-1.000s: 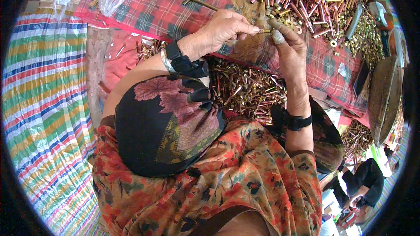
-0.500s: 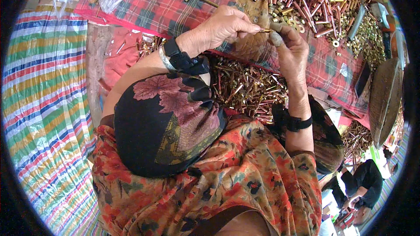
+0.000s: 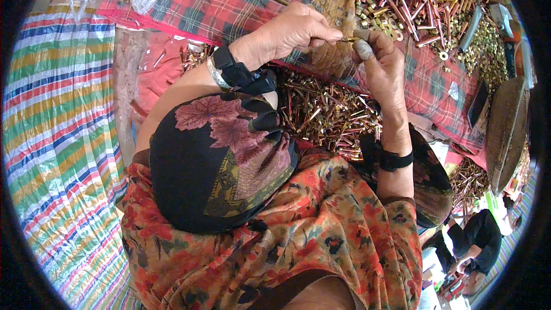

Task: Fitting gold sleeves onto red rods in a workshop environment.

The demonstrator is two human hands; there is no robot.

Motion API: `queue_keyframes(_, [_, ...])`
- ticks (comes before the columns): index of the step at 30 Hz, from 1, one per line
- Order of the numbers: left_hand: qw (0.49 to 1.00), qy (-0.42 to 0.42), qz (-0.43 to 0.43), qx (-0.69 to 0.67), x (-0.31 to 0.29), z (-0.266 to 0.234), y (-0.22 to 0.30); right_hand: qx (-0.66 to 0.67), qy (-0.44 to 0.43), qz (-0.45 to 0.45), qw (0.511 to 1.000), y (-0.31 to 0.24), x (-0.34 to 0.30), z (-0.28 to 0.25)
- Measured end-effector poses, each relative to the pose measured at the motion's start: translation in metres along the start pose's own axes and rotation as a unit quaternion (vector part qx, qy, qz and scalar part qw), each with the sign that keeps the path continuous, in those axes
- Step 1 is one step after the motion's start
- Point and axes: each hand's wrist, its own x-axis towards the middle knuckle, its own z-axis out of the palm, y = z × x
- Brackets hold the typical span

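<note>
I see a red-and-dark-green plaid fabric cloth (image 3: pixel 201 1), slim coppery-pink and gold metal bolts (image 3: pixel 403 14) on it and, to its left, plastic sheeting (image 3: pixel 63 109) striped green, ochre, blue, red, white.

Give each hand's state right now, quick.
Left hand: closed, pinching one end of a small brass-coloured metal piece.
Right hand: closed, holding the same piece's other end.
</note>
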Motion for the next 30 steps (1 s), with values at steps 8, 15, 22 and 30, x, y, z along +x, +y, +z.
queue_keyframes(8, [0.975,0.05,0.116,0.184,-0.005,0.006,0.005,0.039,-0.044,0.152,0.987,0.008,0.004,-0.001])
queue_keyframes(15, [0.993,0.035,0.045,0.107,-0.001,0.007,-0.003,0.08,0.003,0.121,0.989,-0.004,0.002,0.002])
queue_keyframes(22, [0.995,0.031,0.035,0.089,-0.001,0.009,-0.001,-0.052,0.018,-0.045,0.997,-0.006,-0.005,0.004])
queue_keyframes(30, [0.997,0.033,0.022,0.061,-0.001,0.009,-0.001,-0.064,0.038,-0.078,0.994,-0.018,-0.006,0.009])
